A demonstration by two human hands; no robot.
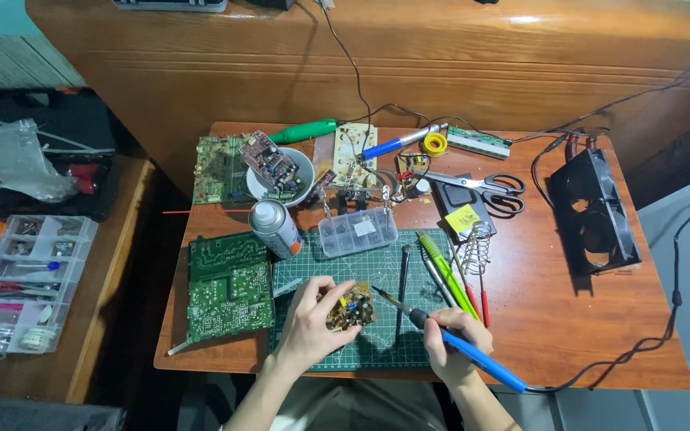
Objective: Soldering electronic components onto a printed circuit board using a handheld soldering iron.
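Note:
My left hand [311, 321] grips a small circuit board [353, 306] crowded with components, holding it on the green cutting mat [377, 351]. A blue-handled soldering iron [473, 355] sits in my right hand [450, 342] like a pen; its metal tip [378, 293] points left and sits right at the small board's right edge. The iron's cable runs off to the right across the table.
Two green circuit boards [229, 287] lie left of the mat beside a spray can [275, 227]. Behind are a clear parts box [358, 231], a white bowl [307, 172] with a board, scissors [485, 186], a solder coil stand [479, 243], screwdrivers [449, 275] and a black double fan [596, 214]. A plastic organizer [25, 279] sits far left.

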